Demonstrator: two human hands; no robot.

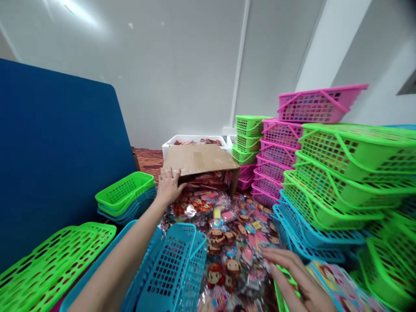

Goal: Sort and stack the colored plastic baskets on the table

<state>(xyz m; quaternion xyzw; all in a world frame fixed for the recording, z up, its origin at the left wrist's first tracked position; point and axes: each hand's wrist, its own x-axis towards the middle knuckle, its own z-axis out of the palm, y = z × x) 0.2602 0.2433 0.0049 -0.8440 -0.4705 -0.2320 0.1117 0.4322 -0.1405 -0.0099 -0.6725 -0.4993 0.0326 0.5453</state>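
Note:
My left hand [168, 185] reaches forward and grips the near left edge of a tipped cardboard box [198, 159]. Small packets spill from the box's open mouth into a pile of cartoon-doll packets [227, 242] on the surface. My right hand [294, 275] hovers low at the front right with fingers spread, holding nothing, just beside the pile and above a printed packet [338, 281]. A blue basket [175, 268] lies under my left forearm.
Stacks of pink baskets [279, 147], green baskets [344, 173] and blue baskets [308, 236] rise on the right. Green baskets [125, 190] sit at left, a green lid [48, 264] at the front left. A blue panel [55, 147] walls the left. A white tray [195, 141] stands behind the box.

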